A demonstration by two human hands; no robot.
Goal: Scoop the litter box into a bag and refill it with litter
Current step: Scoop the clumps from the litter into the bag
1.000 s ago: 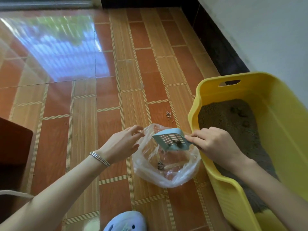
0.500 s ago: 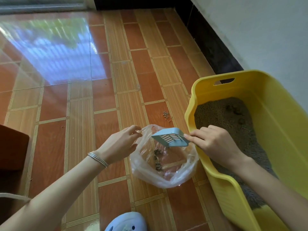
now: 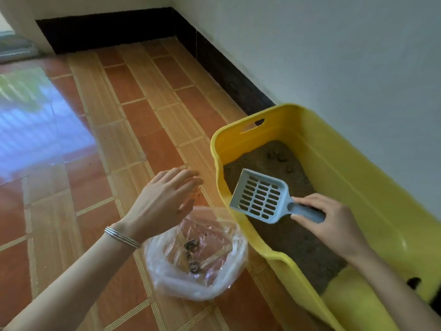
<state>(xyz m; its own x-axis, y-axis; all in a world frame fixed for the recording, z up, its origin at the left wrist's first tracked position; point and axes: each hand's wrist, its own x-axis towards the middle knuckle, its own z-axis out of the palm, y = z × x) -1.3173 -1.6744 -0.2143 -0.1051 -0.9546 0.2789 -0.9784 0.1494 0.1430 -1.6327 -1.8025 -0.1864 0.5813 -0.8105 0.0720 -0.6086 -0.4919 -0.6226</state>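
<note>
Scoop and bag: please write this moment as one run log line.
right hand: grip on scoop handle, over litter in yellow box | left hand: open, above bag | bag: clumps inside, on floor

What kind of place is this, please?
Probably a room corner in a home: glossy orange tiled floor, white wall with dark baseboard, and a yellow plastic litter box standing against it.

The box is showing yellow, the litter grey-brown, the slotted scoop pale blue, the bag clear, the floor orange-and-tan tiled.
</note>
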